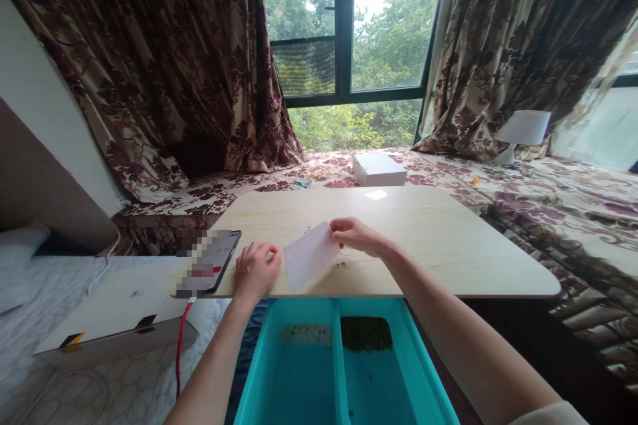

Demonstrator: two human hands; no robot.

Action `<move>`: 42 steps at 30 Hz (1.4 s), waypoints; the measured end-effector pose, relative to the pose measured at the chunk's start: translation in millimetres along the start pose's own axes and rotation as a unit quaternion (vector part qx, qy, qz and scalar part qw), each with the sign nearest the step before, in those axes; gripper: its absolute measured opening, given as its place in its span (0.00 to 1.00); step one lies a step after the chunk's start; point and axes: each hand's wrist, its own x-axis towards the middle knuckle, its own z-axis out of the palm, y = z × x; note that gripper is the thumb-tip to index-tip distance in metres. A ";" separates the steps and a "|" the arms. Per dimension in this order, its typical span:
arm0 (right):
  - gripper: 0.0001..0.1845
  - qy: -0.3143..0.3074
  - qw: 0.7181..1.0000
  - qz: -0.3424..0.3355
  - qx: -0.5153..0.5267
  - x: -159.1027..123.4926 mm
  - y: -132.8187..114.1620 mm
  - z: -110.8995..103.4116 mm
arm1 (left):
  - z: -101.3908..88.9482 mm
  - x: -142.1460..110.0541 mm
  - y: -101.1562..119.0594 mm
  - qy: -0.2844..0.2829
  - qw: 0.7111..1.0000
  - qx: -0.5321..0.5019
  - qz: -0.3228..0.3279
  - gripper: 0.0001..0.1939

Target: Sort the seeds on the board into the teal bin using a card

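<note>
A thin white plastic card (310,259) stands tilted on the wooden tabletop, pinched at its upper right corner by my right hand (355,236). Small dark grains (341,263) lie on the tabletop beneath that hand, and a few more specks show behind the card's top edge. Just left of the card, my left hand (256,270) rests on the table with its fingers loosely curled, and I see nothing in it. Below the table's near edge is a turquoise two-compartment bin (335,378). Pale grains (308,334) are in its left compartment, dark grains (367,333) in its right.
A phone (224,262) with a red cable (181,345) lies at the table's left edge. Beyond the table (438,246) are a white box (379,169) and a white lamp (522,129) on the patterned window seat. A pale carton (124,305) lies at left.
</note>
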 end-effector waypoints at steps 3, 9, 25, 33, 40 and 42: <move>0.08 -0.009 1.000 0.004 -0.017 1.9 0.8 4.8 | -0.9 0.0 0.7 -0.004 1.000 -0.001 -0.005 0.07; 0.07 -0.015 0.999 0.015 -0.046 0.6 1.6 8.5 | -1.9 0.7 0.6 -0.016 1.000 -0.006 -0.008 0.06; 0.08 0.029 0.996 0.032 -0.074 -43.4 1.2 -23.0 | -0.6 0.3 -0.3 -0.014 1.000 0.003 -0.006 0.06; 0.11 0.203 0.979 -0.019 0.018 -84.3 22.8 -69.7 | 1.2 0.5 -1.1 -0.007 1.000 0.005 -0.002 0.06; 0.16 0.204 0.978 0.034 0.018 -100.1 31.3 -64.8 | 2.4 0.0 -1.7 -0.005 1.000 0.002 -0.004 0.06; 0.16 0.197 0.980 0.040 0.008 -103.2 28.2 -61.1 | 2.5 -0.1 -1.7 -0.006 1.000 0.002 -0.003 0.06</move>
